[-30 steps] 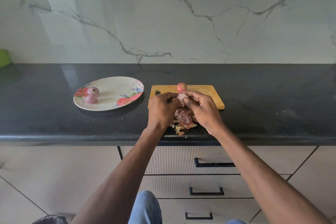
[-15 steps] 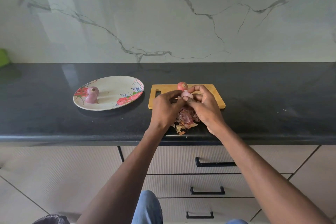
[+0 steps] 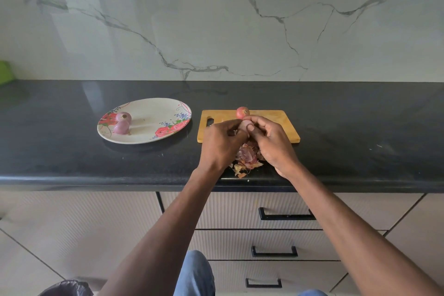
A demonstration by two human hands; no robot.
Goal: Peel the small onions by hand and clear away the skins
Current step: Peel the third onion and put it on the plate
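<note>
Onion skins, a heap of papery purple-brown flakes [image 3: 247,160], lie curled and crinkled at the front edge of the glossy black stone counter [image 3: 360,132], just below both hands. Above the heap, the left hand [image 3: 222,143] and right hand [image 3: 271,143] meet, their curled fingers and thumbs pinching one small pale pink peeled onion [image 3: 245,124] between them over the near edge of the rectangular wooden cutting board [image 3: 276,125]. At the board's far edge sits a round reddish unpeeled onion [image 3: 242,112]. Further left on the counter, an oval white plate with red floral print [image 3: 153,125] carries two smooth peeled purple onions [image 3: 122,122], touching each other near its left rim.
</note>
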